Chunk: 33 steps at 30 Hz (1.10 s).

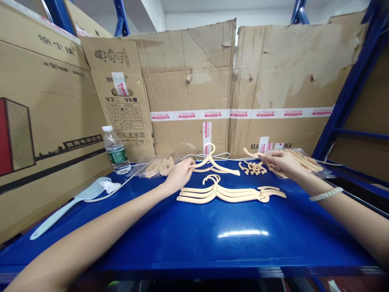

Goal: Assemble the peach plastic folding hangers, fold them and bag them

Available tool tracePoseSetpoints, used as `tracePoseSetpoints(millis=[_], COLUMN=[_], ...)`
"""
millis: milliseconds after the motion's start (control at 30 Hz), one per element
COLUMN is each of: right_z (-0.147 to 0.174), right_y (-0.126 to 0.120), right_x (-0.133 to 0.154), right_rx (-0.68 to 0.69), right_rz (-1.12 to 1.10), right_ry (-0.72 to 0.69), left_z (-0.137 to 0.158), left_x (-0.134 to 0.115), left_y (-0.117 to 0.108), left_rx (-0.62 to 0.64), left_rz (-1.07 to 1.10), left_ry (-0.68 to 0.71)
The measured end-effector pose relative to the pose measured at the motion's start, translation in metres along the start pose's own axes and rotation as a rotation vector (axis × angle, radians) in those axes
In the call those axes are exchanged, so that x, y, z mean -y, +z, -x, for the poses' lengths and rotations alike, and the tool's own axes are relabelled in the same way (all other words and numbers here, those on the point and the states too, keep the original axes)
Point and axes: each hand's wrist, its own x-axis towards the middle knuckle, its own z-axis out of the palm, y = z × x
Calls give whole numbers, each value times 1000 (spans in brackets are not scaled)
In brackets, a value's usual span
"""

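Note:
My left hand (pixel 179 175) is closed on the left arm tip of a beige hanger (pixel 215 163), whose hook points up. Its lower part overlaps another beige piece just behind. In my right hand (pixel 281 162), the fingers pinch one end of a curved beige hanger arm (pixel 249 153) above the table at the right. Between my hands and nearer to me lies a row of several beige hangers (pixel 237 194), hooks toward the back. Loose hanger arms (pixel 275 192) lie at its right end. Small beige hook pieces (pixel 253 167) sit in a pile left of my right hand.
On the blue table (pixel 146 239), a clear bag of hook pieces (pixel 158 166) and a bag of hanger arms (pixel 304 160) lie toward the back. A water bottle (pixel 117 152), a pale blue hairbrush (pixel 69 202) and a white cable (pixel 121 184) are at left. Cardboard (pixel 188 81) walls the back.

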Motion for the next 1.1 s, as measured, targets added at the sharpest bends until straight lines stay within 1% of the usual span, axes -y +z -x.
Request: tracePoseSetpoints(millis=[33,133,233,300,367,467,533,600,700,900,1000,1100], right_z=[4,21,40,49,55,58,58,57,56,52,53,54], right_y=[0,5,16,22,27,29,29,29,29,25,23,24], right_x=[4,15,21,23,24,25,25,25,21,15,15,15], right_rx=[39,111,214,313,375,382,390,433,500,497,527,583], right_rz=[-121,-339,-690,-834,-852,-883,-897,-893,-854,-747,-688,-683], right_ry=[12,23,146,244,284,290,285,268,241,218,221,222], left_z=[4,21,38,47,51,53,53,53,53,53,54,54], left_x=[-5,-21,-35,-40,-42,-43,-43,-43,-42,-37,-35,-34], left_y=[-3,-12,-15,-15,-13,-11,-11,-10,-9,-6,-5,-4], left_rx=[-20,-84,-98,-80,-50,-3,3,-6,-9,24,29,32], left_rz=[15,87,176,209,214,213,224,235,241,249,255,259], left_ry=[3,33,54,53,55,49,38,29,0,-46,-44,-44])
